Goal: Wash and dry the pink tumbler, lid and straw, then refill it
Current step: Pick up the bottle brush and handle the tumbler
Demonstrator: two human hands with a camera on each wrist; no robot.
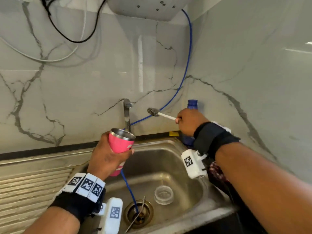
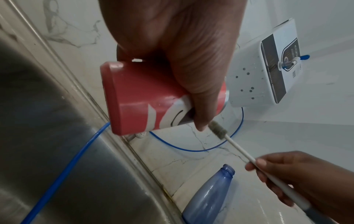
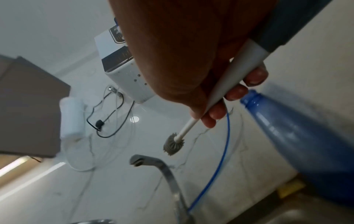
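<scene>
My left hand (image 1: 108, 159) grips the pink tumbler (image 1: 120, 142) around its body, over the left side of the steel sink (image 1: 194, 166), its steel-lined mouth open and tilted toward the tap (image 1: 127, 114). In the left wrist view the tumbler (image 2: 138, 97) shows its flat base and a white logo. My right hand (image 1: 189, 122) holds a bottle brush (image 1: 160, 114) by its white handle, grey bristle head pointing left, apart from the tumbler. The brush (image 3: 175, 144) hangs above the tap (image 3: 153, 163). A clear lid (image 1: 163, 195) lies in the basin, and a thin metal straw (image 1: 137, 215) rests across the drain.
A blue plastic bottle (image 1: 191, 122) stands open at the sink's back right corner behind my right hand. A blue hose (image 1: 187, 68) runs from a white wall unit (image 1: 150, 7) down into the drain (image 1: 138, 213). A ribbed draining board (image 1: 32, 188) lies to the left.
</scene>
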